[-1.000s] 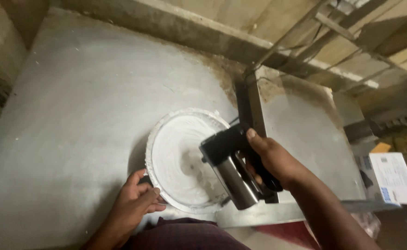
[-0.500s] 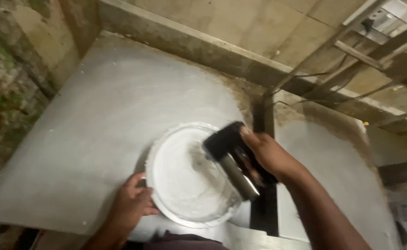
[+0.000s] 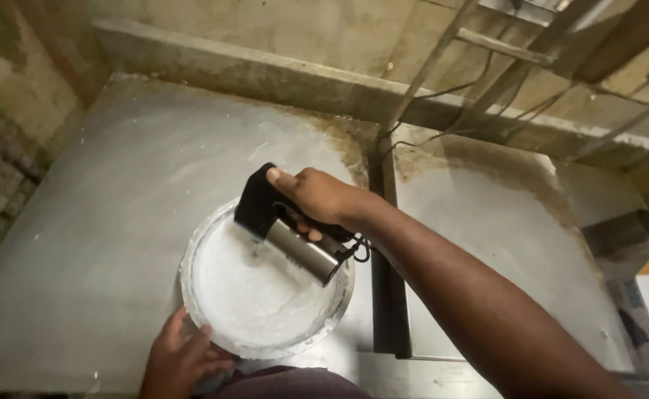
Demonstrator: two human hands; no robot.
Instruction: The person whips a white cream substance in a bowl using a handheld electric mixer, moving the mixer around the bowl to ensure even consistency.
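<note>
Your right hand (image 3: 317,196) grips the mixer (image 3: 284,233) over the bowl (image 3: 191,295); left hand (image 3: 180,358), fingers spread, steadies its rim; batter (image 3: 258,295) looks smooth, white, apparently well mixed.

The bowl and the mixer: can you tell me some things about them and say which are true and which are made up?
1. The right hand holds a black and silver hand mixer over the bowl. True.
2. The bowl holds red soup. False: the mix in it is white.
3. The left hand touches the bowl's near rim. True.
4. The bowl sits on green grass. False: it sits on a grey metal table.
</note>
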